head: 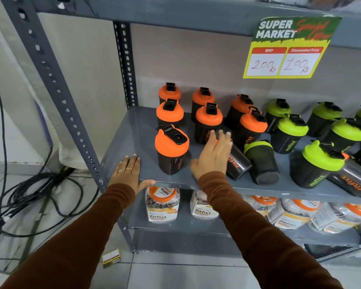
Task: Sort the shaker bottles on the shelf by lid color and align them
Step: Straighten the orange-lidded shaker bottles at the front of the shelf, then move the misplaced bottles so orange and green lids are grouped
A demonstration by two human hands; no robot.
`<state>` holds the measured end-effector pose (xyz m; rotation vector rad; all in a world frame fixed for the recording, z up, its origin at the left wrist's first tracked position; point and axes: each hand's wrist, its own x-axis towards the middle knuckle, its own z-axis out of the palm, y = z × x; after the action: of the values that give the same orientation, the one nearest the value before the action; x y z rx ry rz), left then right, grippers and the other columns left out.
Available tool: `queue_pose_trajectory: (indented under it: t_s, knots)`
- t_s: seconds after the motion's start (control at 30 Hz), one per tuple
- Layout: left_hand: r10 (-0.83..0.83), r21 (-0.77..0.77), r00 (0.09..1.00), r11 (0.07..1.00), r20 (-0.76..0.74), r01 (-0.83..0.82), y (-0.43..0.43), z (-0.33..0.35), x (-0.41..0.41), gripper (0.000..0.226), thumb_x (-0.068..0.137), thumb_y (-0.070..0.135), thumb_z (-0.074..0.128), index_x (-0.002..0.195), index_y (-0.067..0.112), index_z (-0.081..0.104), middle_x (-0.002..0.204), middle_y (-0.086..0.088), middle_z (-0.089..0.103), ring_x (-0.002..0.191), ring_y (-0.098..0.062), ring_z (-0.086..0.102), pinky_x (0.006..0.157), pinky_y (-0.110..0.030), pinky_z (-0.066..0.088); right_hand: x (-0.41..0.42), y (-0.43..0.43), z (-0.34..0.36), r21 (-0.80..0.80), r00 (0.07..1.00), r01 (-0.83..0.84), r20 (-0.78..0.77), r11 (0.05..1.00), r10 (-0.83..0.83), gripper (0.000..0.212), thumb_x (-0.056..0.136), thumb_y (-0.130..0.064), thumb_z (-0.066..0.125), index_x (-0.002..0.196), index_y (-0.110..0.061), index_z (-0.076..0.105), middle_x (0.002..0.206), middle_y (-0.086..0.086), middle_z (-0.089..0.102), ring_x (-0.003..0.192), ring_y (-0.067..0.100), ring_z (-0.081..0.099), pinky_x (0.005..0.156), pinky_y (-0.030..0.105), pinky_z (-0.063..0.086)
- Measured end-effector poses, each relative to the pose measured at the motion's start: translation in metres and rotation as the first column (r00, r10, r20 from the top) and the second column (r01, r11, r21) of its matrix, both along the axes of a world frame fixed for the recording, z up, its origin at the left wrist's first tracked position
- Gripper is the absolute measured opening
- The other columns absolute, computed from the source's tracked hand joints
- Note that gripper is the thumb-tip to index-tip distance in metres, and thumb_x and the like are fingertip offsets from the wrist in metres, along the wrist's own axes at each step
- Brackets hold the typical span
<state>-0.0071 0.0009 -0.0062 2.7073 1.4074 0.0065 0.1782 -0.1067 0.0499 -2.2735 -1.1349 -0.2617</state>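
Left hand (128,171) flat and open on the front edge of the grey shelf (133,130), holding nothing. Right hand (214,155) with fingers spread, laid over a tilted orange-lid bottle (237,162); cannot tell if really gripping it. Between the two hands, one upright orange-lid shaker (171,149). Behind the right hand, more orange-lid bottles (208,122) standing. To its right, a tipped green-lid bottle (262,161), then green-lid shakers (291,132).

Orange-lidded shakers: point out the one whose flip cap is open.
It is the front-left orange-lidded shaker, standing alone nearest the shelf edge, between the left hand and right hand. Its black cap is flipped back, exposing the spout; the other upright ones look closed.
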Motion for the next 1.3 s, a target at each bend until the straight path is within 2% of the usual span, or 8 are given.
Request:
queue_pose_trajectory:
  t_s: [0.13, 0.27, 0.4, 0.53, 0.67, 0.9, 1.1, 1.3]
  knots:
    - [0.007, -0.019, 1.0, 1.0, -0.006, -0.007, 0.0, 0.0, 0.0, 0.088, 0.08, 0.064, 0.037, 0.142, 0.009, 0.009, 0.155, -0.009, 0.008, 0.142, -0.027, 0.005, 0.116, -0.04, 0.009, 0.03, -0.006, -0.009, -0.095, 0.891, 0.385, 0.3, 0.918, -0.342, 0.057, 0.069, -0.023, 0.063, 0.122, -0.007, 0.049, 0.126, 0.029, 0.055, 0.118, 0.048, 0.05, 0.098, 0.067, 0.028]
    - [0.011, 0.004, 1.0, 1.0, -0.007, -0.01, -0.001, 0.001, 0.0, 0.086, 0.081, 0.064, 0.036, 0.142, 0.01, 0.009, 0.155, -0.009, 0.008, 0.142, -0.027, 0.006, 0.116, -0.04, 0.009, 0.049, -0.019, -0.02, -0.199, 0.908, 0.345, 0.318, 0.917, -0.272, 0.04, 0.075, -0.015, 0.054, 0.115, -0.01, 0.057, 0.096, 0.017, 0.071, 0.086, 0.033, 0.067, 0.079, 0.05, 0.056]
    - [0.011, 0.001, 1.0, 1.0, -0.023, -0.011, -0.001, 0.002, 0.001, 0.085, 0.082, 0.063, 0.035, 0.142, 0.009, 0.008, 0.155, -0.009, 0.008, 0.142, -0.027, 0.006, 0.116, -0.04, 0.009, 0.045, -0.025, -0.016, -0.174, 0.965, 0.26, 0.094, 0.95, -0.247, 0.098, 0.052, -0.016, 0.084, 0.134, -0.006, 0.032, 0.116, 0.017, 0.06, 0.106, 0.033, 0.058, 0.095, 0.05, 0.045]
    - [0.021, 0.002, 0.998, 1.0, -0.055, -0.021, -0.002, 0.002, 0.002, 0.084, 0.083, 0.061, 0.033, 0.143, 0.009, 0.005, 0.155, -0.009, 0.005, 0.143, -0.027, 0.004, 0.116, -0.039, 0.007, 0.032, -0.026, -0.007, 0.159, 0.913, 0.068, -0.409, 0.985, 0.002, 0.107, 0.066, -0.007, 0.077, 0.143, -0.002, 0.002, 0.142, 0.026, 0.027, 0.131, 0.04, 0.03, 0.111, 0.043, 0.023]
    - [0.045, 0.009, 0.991, 0.999, -0.123, -0.045, -0.012, 0.003, 0.007, 0.078, 0.087, 0.057, 0.026, 0.143, 0.007, 0.003, 0.155, -0.011, 0.003, 0.143, -0.027, 0.003, 0.116, -0.037, 0.005, 0.019, -0.027, -0.011, 0.246, 0.815, 0.098, -0.576, 0.964, 0.064, 0.111, 0.063, -0.009, 0.081, 0.143, -0.005, 0.004, 0.146, 0.02, 0.023, 0.134, 0.033, 0.029, 0.11, 0.035, 0.024]
    - [-0.16, 0.163, 0.987, 0.975, 0.023, 0.154, -0.086, -0.036, 0.018, 0.06, 0.093, 0.044, 0.016, 0.128, -0.002, 0.034, 0.134, -0.022, 0.044, 0.12, -0.039, 0.049, 0.116, -0.038, 0.012, 0.048, -0.045, -0.016, 0.134, 0.871, -0.084, -0.472, 0.987, 0.138, 0.107, 0.062, -0.006, 0.077, 0.143, -0.004, 0.007, 0.148, 0.021, 0.022, 0.14, 0.033, 0.019, 0.116, 0.039, 0.018]
    - [-0.431, 0.127, 0.901, 0.892, -0.055, 0.434, -0.131, -0.032, 0.098, 0.058, 0.09, 0.043, 0.022, 0.13, 0.003, 0.033, 0.148, -0.015, 0.029, 0.128, -0.027, 0.035, 0.115, -0.034, -0.007, 0.12, -0.079, 0.01, 0.085, 0.982, 0.131, -0.149, 0.988, -0.117, 0.083, 0.074, -0.014, 0.067, 0.14, 0.002, 0.019, 0.145, 0.025, 0.03, 0.139, 0.036, 0.021, 0.117, 0.043, 0.011]
    - [-0.44, 0.082, 0.898, 0.895, -0.013, 0.439, -0.157, -0.003, 0.192, 0.062, 0.082, 0.045, 0.029, 0.122, 0.004, 0.053, 0.13, -0.01, 0.056, 0.119, -0.023, 0.054, 0.106, -0.035, 0.035, 0.171, -0.082, 0.019, -0.145, 0.64, 0.242, -0.719, 0.959, -0.27, 0.115, 0.065, -0.033, 0.081, 0.142, -0.001, 0.002, 0.144, 0.024, 0.033, 0.131, 0.037, 0.037, 0.108, 0.043, 0.034]
